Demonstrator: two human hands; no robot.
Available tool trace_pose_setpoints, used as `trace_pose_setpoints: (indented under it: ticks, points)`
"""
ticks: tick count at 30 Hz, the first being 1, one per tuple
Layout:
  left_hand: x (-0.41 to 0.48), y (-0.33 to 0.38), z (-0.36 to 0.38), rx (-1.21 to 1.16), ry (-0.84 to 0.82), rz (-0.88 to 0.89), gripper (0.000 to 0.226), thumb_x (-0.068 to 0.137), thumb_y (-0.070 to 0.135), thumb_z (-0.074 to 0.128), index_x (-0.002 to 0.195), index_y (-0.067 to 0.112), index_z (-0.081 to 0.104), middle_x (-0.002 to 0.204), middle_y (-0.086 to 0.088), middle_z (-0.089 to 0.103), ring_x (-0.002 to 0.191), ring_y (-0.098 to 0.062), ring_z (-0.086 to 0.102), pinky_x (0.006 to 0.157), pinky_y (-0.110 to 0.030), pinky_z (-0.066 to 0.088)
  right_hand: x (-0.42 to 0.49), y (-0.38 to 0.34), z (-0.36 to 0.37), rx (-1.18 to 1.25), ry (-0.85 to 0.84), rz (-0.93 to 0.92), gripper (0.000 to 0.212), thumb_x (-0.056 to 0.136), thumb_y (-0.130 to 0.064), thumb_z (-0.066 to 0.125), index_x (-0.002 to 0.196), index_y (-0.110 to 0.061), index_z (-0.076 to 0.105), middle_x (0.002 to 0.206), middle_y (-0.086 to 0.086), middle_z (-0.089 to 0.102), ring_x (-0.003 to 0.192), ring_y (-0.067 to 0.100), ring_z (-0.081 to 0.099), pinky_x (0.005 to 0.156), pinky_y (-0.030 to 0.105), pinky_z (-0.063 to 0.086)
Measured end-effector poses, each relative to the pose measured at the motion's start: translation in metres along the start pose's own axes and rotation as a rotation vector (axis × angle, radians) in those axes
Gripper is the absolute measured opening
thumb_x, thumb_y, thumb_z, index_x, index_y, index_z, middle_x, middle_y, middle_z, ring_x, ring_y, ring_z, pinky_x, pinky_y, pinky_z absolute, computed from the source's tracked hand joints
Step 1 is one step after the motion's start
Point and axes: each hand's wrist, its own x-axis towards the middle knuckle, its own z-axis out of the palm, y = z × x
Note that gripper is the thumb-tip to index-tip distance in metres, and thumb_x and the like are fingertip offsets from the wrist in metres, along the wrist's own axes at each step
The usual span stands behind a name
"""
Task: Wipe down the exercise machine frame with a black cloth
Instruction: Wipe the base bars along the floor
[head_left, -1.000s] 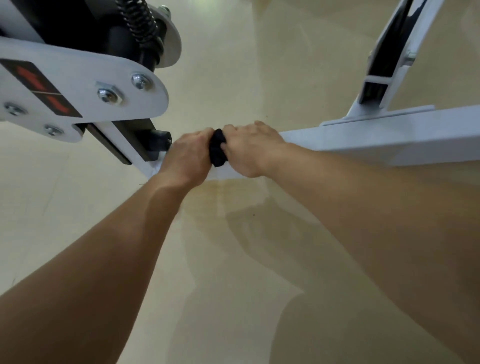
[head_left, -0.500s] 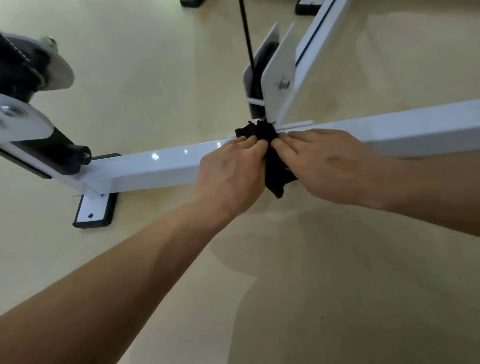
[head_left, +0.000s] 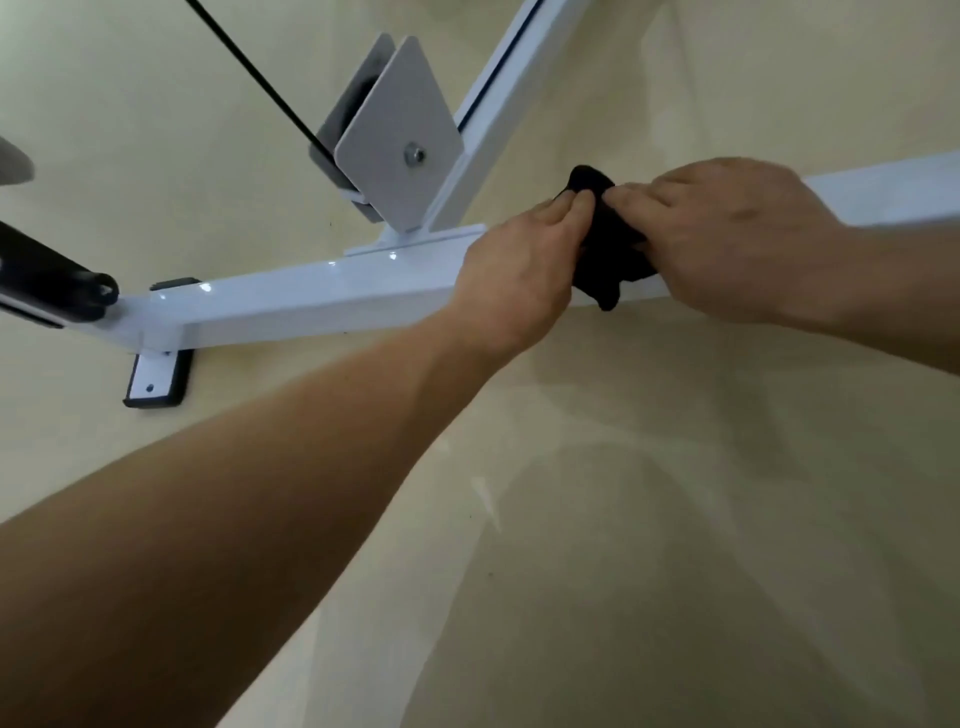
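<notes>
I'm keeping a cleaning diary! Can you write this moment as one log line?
phase: wiping | left hand: pinches black cloth | right hand: holds cloth | cloth: on white frame bar

Cloth (head_left: 605, 244) on frame beam (head_left: 311, 301), between both hands, right of pulley bracket (head_left: 400, 150).

Floor (head_left: 156, 130): smooth, glossy, pale beige surface extending to every edge of the view, brightest at upper left. Broad soft shadows (head_left: 649, 519) darken its lower right part; a pale streak of reflected light (head_left: 485, 499) crosses it, with a few small dark specks (head_left: 490, 574) nearby
</notes>
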Motion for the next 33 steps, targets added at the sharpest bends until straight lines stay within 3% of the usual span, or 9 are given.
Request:
trace_pose_setpoints:
  ticks: [4,9,13,18,23,29,33]
  points:
    - [0.003,-0.006,-0.008,0.043,-0.074,0.086,0.056,0.1,0.015,0.04,0.155,0.016,0.033,0.153,-0.002,0.046,0.119,-0.03,0.06,0.084,-0.037,0.051,-0.001,-0.001,0.005,0.07,-0.025,0.047,0.05,0.096,-0.018,0.043,0.145,-0.008,0.042,0.131,0.013,0.063,0.106,0.038,0.062,0.083,0.044,0.048]
    - [0.005,-0.006,-0.011,0.063,-0.123,0.117,0.062,0.095,0.008,0.042,0.156,0.012,0.031,0.155,-0.006,0.043,0.116,-0.035,0.061,0.083,-0.044,0.053,-0.004,0.001,0.007,0.112,-0.053,0.046,0.05,0.096,-0.015,0.052,0.145,-0.005,0.044,0.132,0.014,0.062,0.105,0.04,0.063,0.088,0.048,0.047]
    - [0.009,-0.006,-0.01,0.049,-0.098,0.104,0.061,0.094,0.011,0.038,0.155,0.011,0.031,0.146,-0.006,0.053,0.099,-0.036,0.064,0.071,-0.04,0.05,0.003,0.002,0.012,0.132,-0.016,0.07,0.049,0.094,-0.012,0.055,0.142,-0.005,0.048,0.118,0.014,0.069,0.095,0.038,0.066,0.084,0.047,0.049]
    - [0.017,-0.013,-0.006,0.126,-0.103,0.095,0.062,0.093,0.01,0.045,0.153,0.013,0.033,0.114,-0.005,0.068,0.075,-0.03,0.061,0.059,-0.039,0.048,0.014,0.004,0.016,0.169,0.007,0.11,0.052,0.09,-0.008,0.056,0.142,-0.006,0.05,0.098,0.015,0.073,0.066,0.038,0.061,0.059,0.039,0.043]
    - [0.023,-0.026,-0.005,0.062,-0.111,0.184,0.059,0.095,0.014,0.05,0.152,0.015,0.036,0.116,-0.003,0.068,0.078,-0.031,0.064,0.06,-0.043,0.053,0.012,0.007,0.014,0.12,0.052,0.09,0.048,0.094,-0.018,0.043,0.139,-0.006,0.054,0.097,0.012,0.074,0.066,0.038,0.062,0.063,0.042,0.049]
    - [0.024,-0.03,0.003,-0.051,-0.113,0.174,0.06,0.095,0.012,0.053,0.152,0.018,0.037,0.124,0.002,0.065,0.082,-0.029,0.063,0.061,-0.041,0.052,0.014,0.003,0.01,0.114,-0.015,0.111,0.047,0.095,-0.017,0.05,0.14,-0.005,0.055,0.1,0.01,0.074,0.069,0.037,0.065,0.064,0.041,0.051]
    - [0.027,-0.031,0.003,-0.084,-0.134,0.202,0.059,0.093,0.012,0.053,0.151,0.015,0.039,0.123,-0.001,0.066,0.085,-0.031,0.064,0.063,-0.044,0.054,0.01,0.007,0.01,0.133,0.007,0.09,0.051,0.093,-0.021,0.04,0.138,-0.004,0.057,0.103,0.01,0.074,0.069,0.036,0.065,0.064,0.04,0.05]
